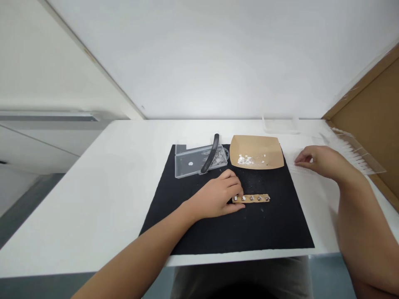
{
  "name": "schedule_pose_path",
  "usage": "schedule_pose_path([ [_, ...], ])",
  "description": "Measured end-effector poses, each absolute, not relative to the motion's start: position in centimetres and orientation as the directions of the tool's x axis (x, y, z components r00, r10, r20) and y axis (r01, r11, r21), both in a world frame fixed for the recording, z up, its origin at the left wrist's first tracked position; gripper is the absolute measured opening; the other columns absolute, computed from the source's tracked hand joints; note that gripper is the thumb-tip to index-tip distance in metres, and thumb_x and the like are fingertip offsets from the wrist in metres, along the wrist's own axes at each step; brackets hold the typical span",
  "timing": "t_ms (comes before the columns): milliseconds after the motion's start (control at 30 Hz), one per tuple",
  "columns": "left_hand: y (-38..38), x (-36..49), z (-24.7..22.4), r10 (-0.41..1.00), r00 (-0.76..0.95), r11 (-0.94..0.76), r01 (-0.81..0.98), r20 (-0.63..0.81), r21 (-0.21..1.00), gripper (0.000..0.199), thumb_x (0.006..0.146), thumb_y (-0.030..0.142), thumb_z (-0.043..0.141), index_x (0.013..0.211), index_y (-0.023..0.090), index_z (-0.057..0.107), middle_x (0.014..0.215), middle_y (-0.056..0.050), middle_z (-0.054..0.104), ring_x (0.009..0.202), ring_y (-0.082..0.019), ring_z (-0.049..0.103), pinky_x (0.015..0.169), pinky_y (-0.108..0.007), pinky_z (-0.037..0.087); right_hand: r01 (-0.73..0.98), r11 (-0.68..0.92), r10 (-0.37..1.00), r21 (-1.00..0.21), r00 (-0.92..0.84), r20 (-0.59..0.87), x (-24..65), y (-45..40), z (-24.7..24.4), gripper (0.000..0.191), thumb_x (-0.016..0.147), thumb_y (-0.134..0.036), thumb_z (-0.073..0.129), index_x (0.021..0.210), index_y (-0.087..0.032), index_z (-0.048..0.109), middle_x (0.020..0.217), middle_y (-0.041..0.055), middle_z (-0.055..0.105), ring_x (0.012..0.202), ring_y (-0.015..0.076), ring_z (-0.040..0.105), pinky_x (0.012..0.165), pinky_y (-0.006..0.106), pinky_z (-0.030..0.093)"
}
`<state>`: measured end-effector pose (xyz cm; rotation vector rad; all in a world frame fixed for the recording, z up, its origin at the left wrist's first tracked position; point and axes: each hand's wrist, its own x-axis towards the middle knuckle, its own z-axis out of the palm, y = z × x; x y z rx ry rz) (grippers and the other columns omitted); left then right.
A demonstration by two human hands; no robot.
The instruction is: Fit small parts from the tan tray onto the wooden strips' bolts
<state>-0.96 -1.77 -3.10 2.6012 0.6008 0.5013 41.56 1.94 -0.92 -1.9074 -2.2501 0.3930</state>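
Note:
My left hand (222,194) is closed on the left end of a narrow light-brown strip (254,198), thumb on the near side and fingers on the far side. Along the strip sits a row of several small metal pieces with white bits on some of them. My right hand (322,162) is off the mat to the right, thumb and index finger pinched together low over the white table. Whatever is between its fingertips, if anything, is too small to make out. A faint clear plastic piece (301,169) lies just under those fingertips.
A black mat (218,236) covers part of the white table (81,199). Beyond the strip stand a brown paper tray (264,145) with white flakes and a clear plastic box (187,166) crossed by a black curved handle (211,153). A clear sheet with white pieces (358,153) lies far right.

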Motion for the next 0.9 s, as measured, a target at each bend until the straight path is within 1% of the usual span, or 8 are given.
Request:
schedule_pose_path([
  [133, -1.8, -1.0, -3.0, 0.490, 0.836, -0.817, 0.342, 0.247, 0.465, 0.023, 0.098, 0.039, 0.074, 0.106, 0.018, 0.069, 0.103, -0.009, 0.071, 0.111, -0.028, 0.053, 0.087, -0.035, 0.055, 0.956, 0.135, 0.982, -0.260, -0.164, -0.095, 41.3, 2.0, -0.8, 0.021, 0.088, -0.052, 0.074, 0.091, -0.033, 0.082, 0.093, 0.0005, 0.080, 0.082, 0.0246, 0.072, 0.074, 0.039, 0.054],
  [333, -1.8, -0.9, -3.0, 0.498, 0.834, -0.811, 0.351, 0.237, 0.467, 0.025, 0.096, 0.037, 0.077, 0.109, 0.018, 0.066, 0.105, -0.009, 0.071, 0.112, -0.028, 0.053, 0.086, -0.034, 0.055, 0.951, 0.144, 0.978, -0.274, -0.180, -0.108, 41.0, 2.2, -0.7, 0.021, 0.088, -0.051, 0.074, 0.087, -0.032, 0.083, 0.091, 0.0017, 0.080, 0.082, 0.0250, 0.071, 0.075, 0.039, 0.053],
  [500, -1.8, -0.9, -3.1, 0.509, 0.828, -0.799, 0.353, 0.235, 0.487, 0.026, 0.094, 0.035, 0.078, 0.109, 0.018, 0.065, 0.106, -0.008, 0.071, 0.112, -0.027, 0.054, 0.086, -0.034, 0.054, 0.956, 0.122, 0.979, -0.267, -0.160, -0.123, 40.7, 2.2, -0.8, 0.019, 0.087, -0.048, 0.074, 0.089, -0.031, 0.083, 0.091, 0.0023, 0.080, 0.083, 0.0257, 0.072, 0.075, 0.039, 0.053],
  [667, -1.7, -0.9, -3.1, 0.504, 0.831, -0.801, 0.350, 0.233, 0.485, 0.027, 0.095, 0.037, 0.078, 0.109, 0.018, 0.064, 0.106, -0.008, 0.071, 0.112, -0.028, 0.053, 0.086, -0.035, 0.054, 0.947, 0.138, 0.975, -0.289, -0.181, -0.128, 40.3, 2.2, -0.7, 0.019, 0.088, -0.045, 0.071, 0.089, -0.029, 0.082, 0.090, 0.0029, 0.081, 0.081, 0.0248, 0.072, 0.071, 0.037, 0.053],
  [800, -1.8, -0.8, -3.1, 0.505, 0.831, -0.802, 0.352, 0.233, 0.482, 0.026, 0.096, 0.036, 0.077, 0.110, 0.018, 0.064, 0.106, -0.008, 0.071, 0.112, -0.028, 0.054, 0.085, -0.035, 0.054, 0.945, 0.088, 0.973, -0.314, -0.148, -0.175, 39.9, 2.2, -0.7, 0.018, 0.088, -0.044, 0.071, 0.088, -0.028, 0.080, 0.087, 0.0017, 0.079, 0.077, 0.0230, 0.071, 0.070, 0.035, 0.052],
  [900, -1.8, -0.8, -3.1, 0.505, 0.830, -0.805, 0.352, 0.239, 0.477, 0.024, 0.097, 0.036, 0.075, 0.109, 0.019, 0.064, 0.106, -0.008, 0.071, 0.112, -0.028, 0.054, 0.087, -0.036, 0.054, 0.939, 0.067, 0.974, -0.336, -0.135, -0.183, 39.9, 2.3, -1.1, 0.019, 0.087, -0.045, 0.071, 0.088, -0.027, 0.078, 0.084, 0.0020, 0.078, 0.075, 0.0225, 0.071, 0.067, 0.034, 0.051],
])
